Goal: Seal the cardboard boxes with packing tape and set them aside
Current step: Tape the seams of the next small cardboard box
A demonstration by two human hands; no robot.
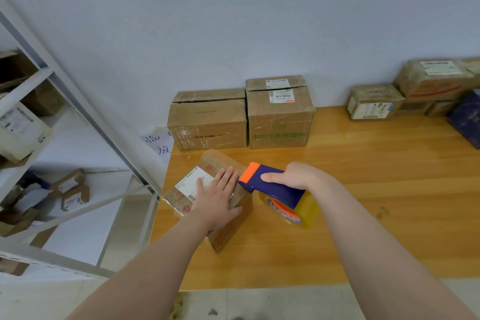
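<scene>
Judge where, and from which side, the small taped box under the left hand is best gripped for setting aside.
Probably from above, across its width: thumb on the near-right side wall, fingers over the opposite edge. The small cardboard box lies flat and low, the left hand rests on top, and the tape dispenser in the right hand crowds its right corner.

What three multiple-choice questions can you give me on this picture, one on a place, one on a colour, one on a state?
1. The left hand lies: A on the small box; B on the shelf; C on the floor.
2. The tip of the tape dispenser is: A green; B orange; C white.
3. The right hand is: A open, empty; B gripping the dispenser; C pointing at the wall.
Answers: A, straight fingers rest on the box's label; B, orange against the blue body; B, the hand clasps it.
</scene>
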